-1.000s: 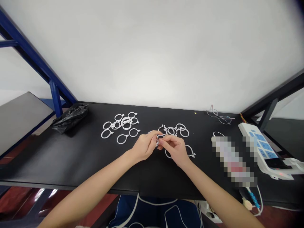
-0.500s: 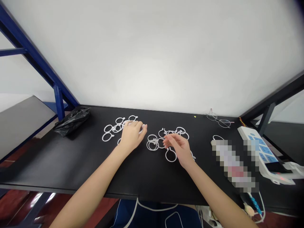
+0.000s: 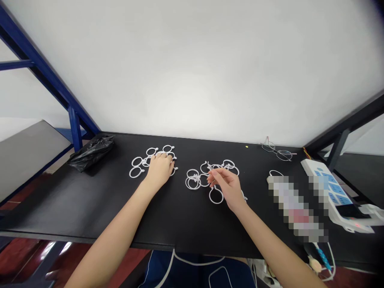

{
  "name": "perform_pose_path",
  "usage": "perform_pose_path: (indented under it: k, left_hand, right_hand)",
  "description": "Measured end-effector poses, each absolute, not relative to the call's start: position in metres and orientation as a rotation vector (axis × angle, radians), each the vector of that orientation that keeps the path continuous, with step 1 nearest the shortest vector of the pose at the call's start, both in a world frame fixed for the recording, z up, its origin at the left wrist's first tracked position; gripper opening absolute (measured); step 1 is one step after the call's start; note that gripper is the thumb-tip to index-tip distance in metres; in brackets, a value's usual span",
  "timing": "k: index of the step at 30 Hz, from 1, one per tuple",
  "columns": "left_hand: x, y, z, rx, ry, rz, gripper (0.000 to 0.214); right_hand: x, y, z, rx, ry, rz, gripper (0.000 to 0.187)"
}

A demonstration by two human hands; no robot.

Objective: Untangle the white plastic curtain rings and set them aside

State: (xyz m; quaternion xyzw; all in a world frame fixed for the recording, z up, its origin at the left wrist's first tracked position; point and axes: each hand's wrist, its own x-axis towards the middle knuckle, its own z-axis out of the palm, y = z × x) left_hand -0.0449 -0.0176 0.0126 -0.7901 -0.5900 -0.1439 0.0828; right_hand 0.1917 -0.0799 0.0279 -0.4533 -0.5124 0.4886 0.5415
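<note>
White knob-ended rings (image 3: 196,178) lie in two loose groups on the black tabletop (image 3: 180,224) in the head view, one between eight and nine o'clock from the view's centre, the other between four and five. At eight o'clock, the left hand (image 3: 159,166) is palm down over the first group, fingers spread across several rings; whether it grips one cannot be told. Between four and five o'clock, the right hand (image 3: 227,184) is loosely curled over the second group, thumb near its fingertips, its grip likewise unclear. One ring shows just below its fingers, at their six o'clock. A crumpled black plastic bag (image 3: 91,155) lies at nine o'clock, wire-framed eyeglasses (image 3: 274,151) at three, and a white power strip (image 3: 337,193) between three and four.
</note>
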Motion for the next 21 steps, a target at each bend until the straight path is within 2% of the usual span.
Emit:
perform_pose_path:
  k: [9, 13, 17, 21]
  left_hand:
    - [-0.046, -0.019, 0.017, -2.295, -1.792, -0.386, 0.013]
    - [-0.041, -0.021, 0.024, -2.321, -1.745, -0.553, 0.013]
    - [-0.028, -0.028, 0.029, -2.686, -1.431, -0.798, 0.016]
    - [-0.015, -0.038, 0.025, -2.984, -1.175, -0.775, 0.023]
  right_hand:
    - [0.192, -0.079, 0.027, -1.090, -1.185, 1.170, 0.025]
    - [0.192, -0.080, 0.028, -1.090, -1.171, 1.168, 0.026]
    - [0.191, -0.080, 0.029, -1.097, -1.181, 1.165, 0.027]
    - [0.191, -0.079, 0.028, -1.103, -1.177, 1.161, 0.027]
